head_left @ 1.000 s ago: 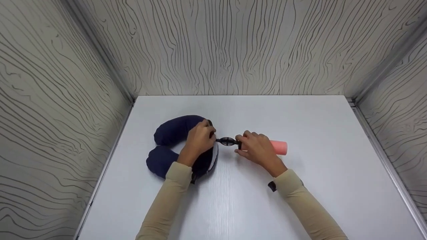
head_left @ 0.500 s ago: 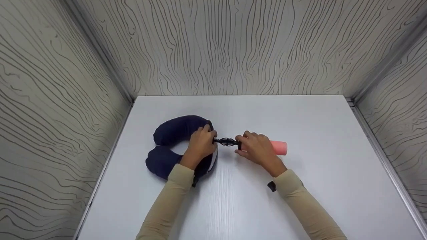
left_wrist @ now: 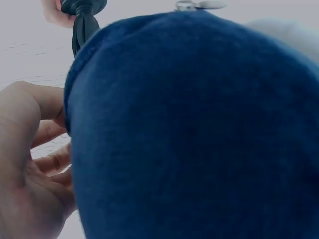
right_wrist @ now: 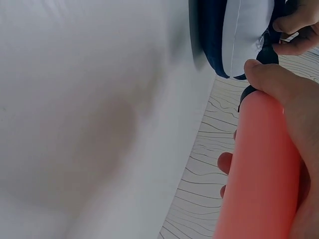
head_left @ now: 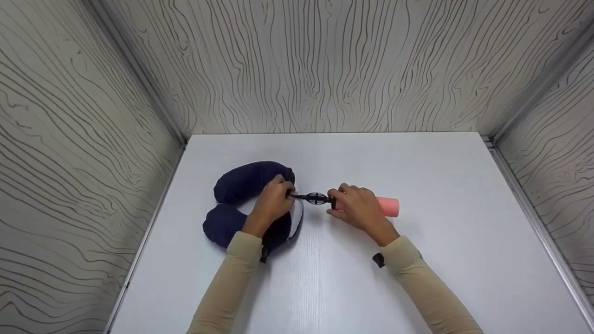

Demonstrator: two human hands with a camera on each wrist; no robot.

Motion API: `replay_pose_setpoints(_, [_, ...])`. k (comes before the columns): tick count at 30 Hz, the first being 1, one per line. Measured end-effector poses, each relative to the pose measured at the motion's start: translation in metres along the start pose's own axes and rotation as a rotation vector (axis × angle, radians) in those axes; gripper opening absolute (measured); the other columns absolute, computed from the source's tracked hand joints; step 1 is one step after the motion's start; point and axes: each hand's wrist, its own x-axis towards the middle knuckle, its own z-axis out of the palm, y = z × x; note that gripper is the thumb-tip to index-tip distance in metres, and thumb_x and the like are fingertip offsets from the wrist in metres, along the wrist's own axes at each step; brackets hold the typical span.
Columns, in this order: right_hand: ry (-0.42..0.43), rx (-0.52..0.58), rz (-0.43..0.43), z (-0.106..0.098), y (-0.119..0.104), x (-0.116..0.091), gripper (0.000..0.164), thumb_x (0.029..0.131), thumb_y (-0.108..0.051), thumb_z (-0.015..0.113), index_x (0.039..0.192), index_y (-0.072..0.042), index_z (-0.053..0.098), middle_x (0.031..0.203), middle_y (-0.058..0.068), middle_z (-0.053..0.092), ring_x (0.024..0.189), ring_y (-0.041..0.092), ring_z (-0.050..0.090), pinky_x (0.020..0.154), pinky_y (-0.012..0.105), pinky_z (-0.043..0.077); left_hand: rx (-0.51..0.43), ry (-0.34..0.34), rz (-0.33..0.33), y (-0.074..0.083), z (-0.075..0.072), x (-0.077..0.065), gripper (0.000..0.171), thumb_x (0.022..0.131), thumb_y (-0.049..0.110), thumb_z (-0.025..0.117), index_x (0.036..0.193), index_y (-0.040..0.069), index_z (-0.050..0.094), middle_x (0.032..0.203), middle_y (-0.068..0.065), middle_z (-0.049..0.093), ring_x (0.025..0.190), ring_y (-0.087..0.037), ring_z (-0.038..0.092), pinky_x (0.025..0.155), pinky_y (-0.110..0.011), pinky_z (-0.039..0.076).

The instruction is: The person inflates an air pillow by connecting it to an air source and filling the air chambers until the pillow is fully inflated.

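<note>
A navy U-shaped neck pillow (head_left: 243, 183) lies on the left half of the table, its white inner part (head_left: 296, 220) showing through an opening along the curved side. My left hand (head_left: 273, 199) pinches the cover's edge at that opening. My right hand (head_left: 359, 204) grips a pink cylindrical hand pump (right_wrist: 259, 164) with its thumb near the black collar. From the pump, a black openwork nozzle (head_left: 317, 198) reaches to the pillow, where left fingers partly hide its tip. A clear piece (right_wrist: 260, 44), possibly a valve, shows beside the nozzle in the right wrist view.
The white table (head_left: 441, 176) is bounded by patterned walls (head_left: 315, 69) at the back and both sides. A metal zipper pull (left_wrist: 187, 5) sits at the pillow's edge in the left wrist view.
My left hand has shifted slightly left and down along the pillow's edge, exposing more of the nozzle's thin tip and the white inner part. The right hand and pump stay nearly still.
</note>
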Motion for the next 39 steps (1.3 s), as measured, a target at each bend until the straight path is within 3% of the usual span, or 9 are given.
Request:
replay_pose_setpoints(8, [-0.005,0.015,-0.005,-0.001,0.002,0.0,0.043,0.09,-0.047,0.084,0.121,-0.02,0.071,0.1,0.006,0.071,0.078,0.026,0.068,0.065,0.04,0.057,0.018,-0.054,-0.067,-0.006,-0.002,-0.005,0.029,0.085,0.014,0.078,0.113,0.007,0.079,0.113,-0.011,0.064,0.103,-0.033,0.064,0.092,-0.048,0.057])
replay_pose_setpoints(15, [0.034,0.005,-0.021,-0.002,0.006,0.0,0.041,0.09,-0.045,0.084,0.119,-0.019,0.073,0.097,0.005,0.072,0.072,0.023,0.066,0.061,0.038,0.056,-0.017,-0.046,-0.038,-0.009,0.003,-0.005,0.029,0.085,0.012,0.083,0.113,0.005,0.078,0.11,-0.013,0.067,0.099,-0.032,0.066,0.09,-0.047,0.058])
replay_pose_setpoints(26, [0.035,-0.009,-0.019,-0.003,0.009,-0.001,0.04,0.09,-0.048,0.084,0.117,-0.021,0.073,0.093,0.003,0.072,0.067,0.019,0.063,0.057,0.035,0.054,-0.075,-0.006,-0.016,-0.009,0.015,-0.006,0.021,0.086,-0.001,0.079,0.107,0.0,0.08,0.102,-0.013,0.071,0.092,-0.028,0.072,0.083,-0.04,0.062])
replay_pose_setpoints(39, [0.028,-0.02,0.008,-0.003,0.006,0.0,0.046,0.083,-0.045,0.091,0.121,-0.025,0.074,0.102,0.004,0.075,0.08,0.024,0.07,0.069,0.039,0.059,-0.067,0.042,0.022,-0.016,0.017,-0.007,0.011,0.088,0.002,0.081,0.099,0.002,0.084,0.094,-0.01,0.074,0.088,-0.025,0.073,0.079,-0.037,0.062])
